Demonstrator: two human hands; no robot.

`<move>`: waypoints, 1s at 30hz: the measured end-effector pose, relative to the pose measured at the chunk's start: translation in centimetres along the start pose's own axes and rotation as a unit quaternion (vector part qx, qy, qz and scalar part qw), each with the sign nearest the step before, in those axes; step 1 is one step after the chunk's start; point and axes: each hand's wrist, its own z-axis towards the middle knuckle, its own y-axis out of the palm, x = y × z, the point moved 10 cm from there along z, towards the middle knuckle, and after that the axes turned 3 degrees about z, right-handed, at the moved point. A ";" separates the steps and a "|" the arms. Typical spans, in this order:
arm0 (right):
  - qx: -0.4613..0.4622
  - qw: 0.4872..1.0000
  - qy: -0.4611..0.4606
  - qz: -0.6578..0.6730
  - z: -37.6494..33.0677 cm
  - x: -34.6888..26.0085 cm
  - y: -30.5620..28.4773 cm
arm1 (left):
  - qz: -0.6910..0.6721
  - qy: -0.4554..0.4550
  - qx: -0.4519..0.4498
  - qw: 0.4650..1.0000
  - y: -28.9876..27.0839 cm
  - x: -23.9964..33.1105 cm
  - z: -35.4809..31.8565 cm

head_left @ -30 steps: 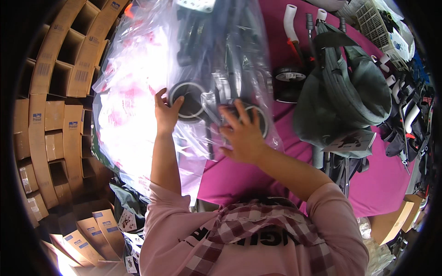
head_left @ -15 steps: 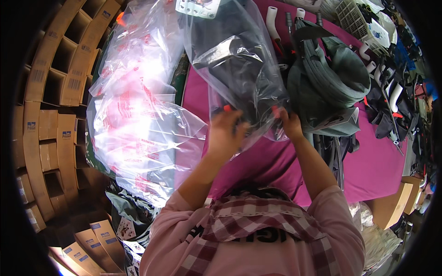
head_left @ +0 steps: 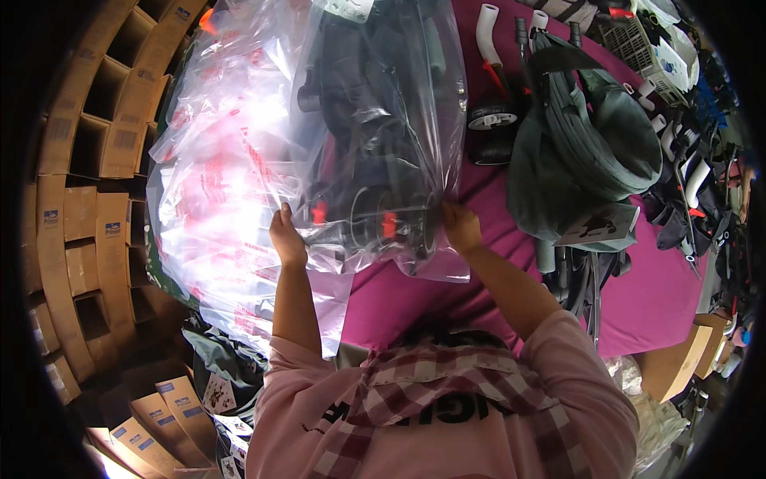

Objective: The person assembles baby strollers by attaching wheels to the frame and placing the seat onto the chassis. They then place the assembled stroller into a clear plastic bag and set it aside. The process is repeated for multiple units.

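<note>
A clear plastic bag [head_left: 451,120] lies lengthwise before me, drawn over a dark folded frame [head_left: 343,128] that looks like a folded stroller. Black wheels and red parts [head_left: 389,225] show through the bag's near end. My left hand [head_left: 288,237] is closed on the bag's left edge, fingers pinched, beside a pile of clear bags [head_left: 231,184] with red print. On the other side, my right hand [head_left: 461,228] grips the bag's right edge near the wheels. A printed card [head_left: 349,8] sits at the bag's far end.
A second grey-green fabric unit [head_left: 550,160] with a printed card stands to the right on the magenta cloth [head_left: 638,295]. Beyond it lie white curved tubes [head_left: 488,36], black parts and a plastic crate [head_left: 626,40]. Cardboard boxes [head_left: 64,215] are stacked at the left.
The bagged frame has shifted left and been straightened, now overlapping the pile of bags. My left hand moved left to the bag's edge; my right hand moved slightly left. The hands are farther apart.
</note>
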 end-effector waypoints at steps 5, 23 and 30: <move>-0.022 0.995 0.091 0.027 -1.3 -2.5 -1.5 | 0.189 0.104 -0.130 0.968 4.9 -12.0 1.8; -0.041 0.982 -0.011 -0.185 10.0 -3.1 -12.2 | -0.025 0.270 -0.363 0.891 19.9 16.3 -24.8; 0.031 0.981 0.072 0.175 -11.1 -12.2 -28.9 | 0.021 0.230 -0.240 0.943 25.3 5.6 -18.5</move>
